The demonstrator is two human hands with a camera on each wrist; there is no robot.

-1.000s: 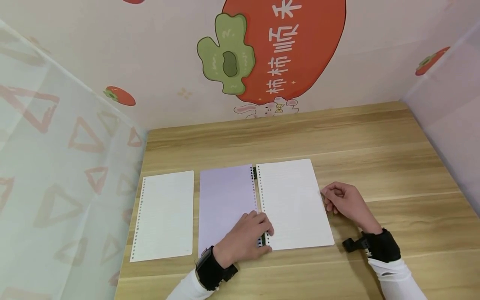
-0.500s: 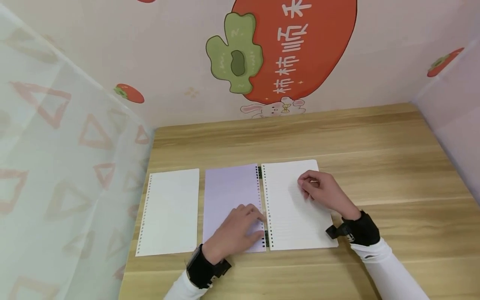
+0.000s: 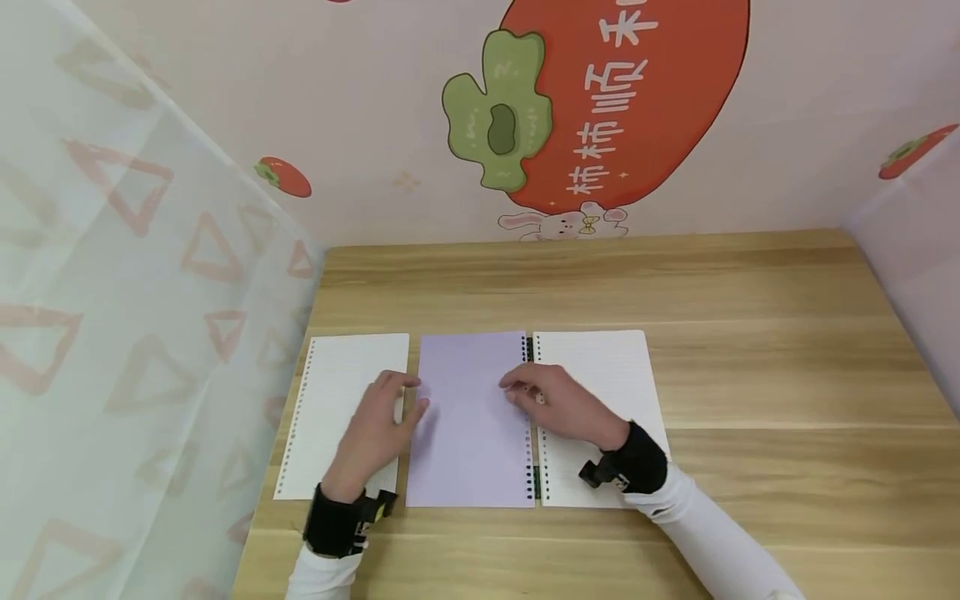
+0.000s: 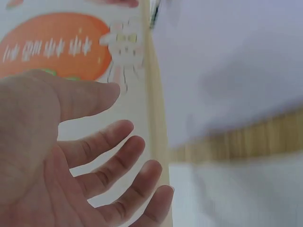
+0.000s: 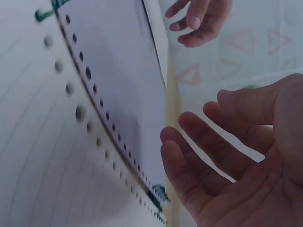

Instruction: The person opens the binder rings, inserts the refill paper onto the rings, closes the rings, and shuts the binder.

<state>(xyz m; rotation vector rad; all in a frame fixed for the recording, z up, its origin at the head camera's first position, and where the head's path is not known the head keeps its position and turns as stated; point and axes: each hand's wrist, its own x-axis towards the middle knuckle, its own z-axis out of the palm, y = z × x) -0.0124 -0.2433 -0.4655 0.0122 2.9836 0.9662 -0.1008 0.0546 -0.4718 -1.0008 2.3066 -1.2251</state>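
Note:
On the table, a loose white sheet with punched holes [image 3: 330, 375] lies left of an opened ring notebook. The notebook's left side is a purple page [image 3: 468, 458], its right side a lined white page [image 3: 611, 367], with dark green rings [image 3: 537, 483] between them. My left hand [image 3: 375, 429] is over the loose sheet, its relaxed fingers and thumb pointing toward the purple page's left edge. Over the notebook's middle hovers my right hand [image 3: 566, 404], fingertips above the purple page near its holes. Both wrist views show bent, apart fingers with nothing held.
Wooden tabletop [image 3: 772, 375] extends to the right and behind the pages. A printed wall [image 3: 390, 108] rises at the back, and a pale patterned side wall [image 3: 172, 333] borders the left.
My left hand has left the notebook's rings and moved left over the loose sheet. My right hand has travelled left from the lined page's right edge to the purple page. The head view has shifted slightly.

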